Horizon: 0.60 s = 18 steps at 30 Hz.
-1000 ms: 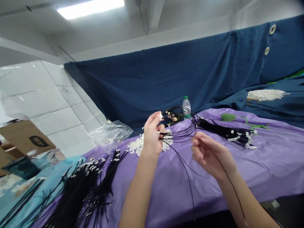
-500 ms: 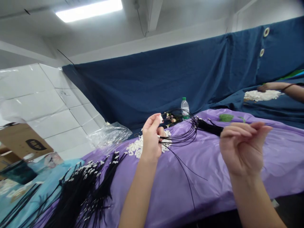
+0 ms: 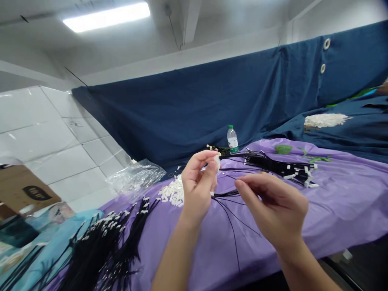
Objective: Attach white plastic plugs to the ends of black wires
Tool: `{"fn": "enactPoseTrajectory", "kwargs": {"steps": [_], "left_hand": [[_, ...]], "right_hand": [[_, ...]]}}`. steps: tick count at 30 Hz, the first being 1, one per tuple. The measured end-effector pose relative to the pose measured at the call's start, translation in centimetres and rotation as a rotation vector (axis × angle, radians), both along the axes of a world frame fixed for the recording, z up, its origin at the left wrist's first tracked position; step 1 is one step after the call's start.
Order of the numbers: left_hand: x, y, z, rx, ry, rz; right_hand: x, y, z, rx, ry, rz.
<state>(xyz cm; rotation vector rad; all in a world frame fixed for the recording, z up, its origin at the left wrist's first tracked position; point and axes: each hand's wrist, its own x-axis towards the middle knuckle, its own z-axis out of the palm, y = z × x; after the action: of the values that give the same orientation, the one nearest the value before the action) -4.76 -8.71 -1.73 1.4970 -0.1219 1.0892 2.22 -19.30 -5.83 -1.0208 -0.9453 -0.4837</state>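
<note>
The right grip (image 3: 273,206), farther right half a second ago, is now back left, pinching a black wire (image 3: 229,176) near the left grip (image 3: 197,188), which still pinches a white connector (image 3: 217,162) above the purple cover (image 3: 342,198).

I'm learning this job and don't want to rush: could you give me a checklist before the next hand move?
1. Small white plastic connector gripped in left hand: ok.
2. Thin black wire pinched in right hand's fingertips: ok.
3. That wire's tip lined up with an opening: cannot tell, too small.
4. Other slender black wires gathered neatly: not ok, some splay loose below.
5. Clear green-capped plastic bottle upright, apart from both hands: ok.
</note>
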Motion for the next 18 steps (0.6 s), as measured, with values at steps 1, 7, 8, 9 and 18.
{"fn": "enactPoseTrajectory", "kwargs": {"steps": [1, 7, 8, 9, 18], "left_hand": [[-0.14, -0.14, -0.04, 0.023, -0.009, 0.004], [-0.67, -0.61, -0.21, 0.085, -0.015, 0.011], [-0.69, -0.63, -0.24, 0.088, -0.016, 0.012], [-0.71, -0.64, -0.26, 0.09, -0.017, 0.013], [-0.72, -0.61, -0.08, 0.136, -0.034, 0.078]], "right_hand": [[-0.02, 0.05, -0.02, 0.009, 0.007, -0.003], [-0.1, -0.11, -0.17, 0.013, -0.003, -0.014], [-0.1, -0.12, -0.2, 0.009, -0.004, -0.013], [-0.1, -0.13, -0.24, 0.007, -0.005, -0.012], [-0.02, -0.31, 0.13, -0.052, -0.056, -0.027]]}}
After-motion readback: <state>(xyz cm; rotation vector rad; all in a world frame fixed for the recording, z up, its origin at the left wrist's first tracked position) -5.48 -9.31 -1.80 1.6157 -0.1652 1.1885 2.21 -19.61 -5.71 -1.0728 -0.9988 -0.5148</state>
